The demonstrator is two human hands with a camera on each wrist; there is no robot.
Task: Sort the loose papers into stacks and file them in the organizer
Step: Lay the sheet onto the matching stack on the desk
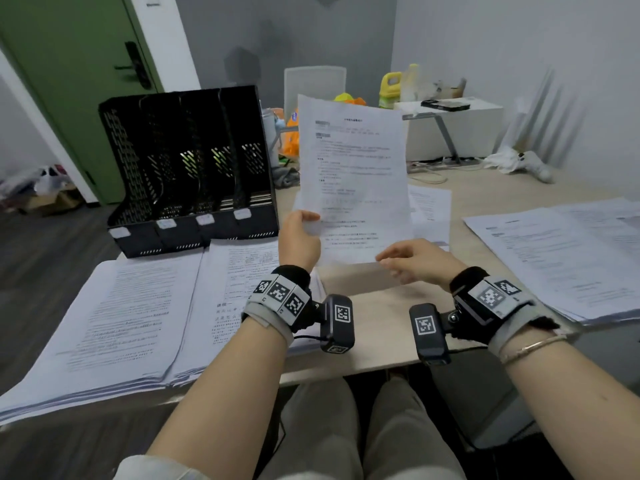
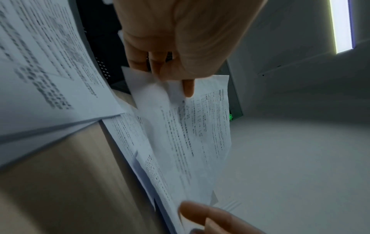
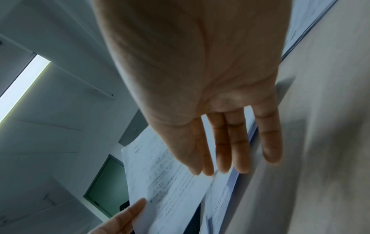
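**Grey-walled office, green door, pale desk**

Beyond the grip, grey walls (image 1: 346, 36). Far left of it, a green door (image 1: 69, 81) with a dark handle. Down left, dark wood-look floor (image 1: 45, 258). Underneath, a light wooden desk (image 1: 381, 341). Behind, a white chair back (image 1: 314, 84); off right, a white cabinet (image 1: 453, 133). Overhead, a strip ceiling light (image 2: 341, 25).
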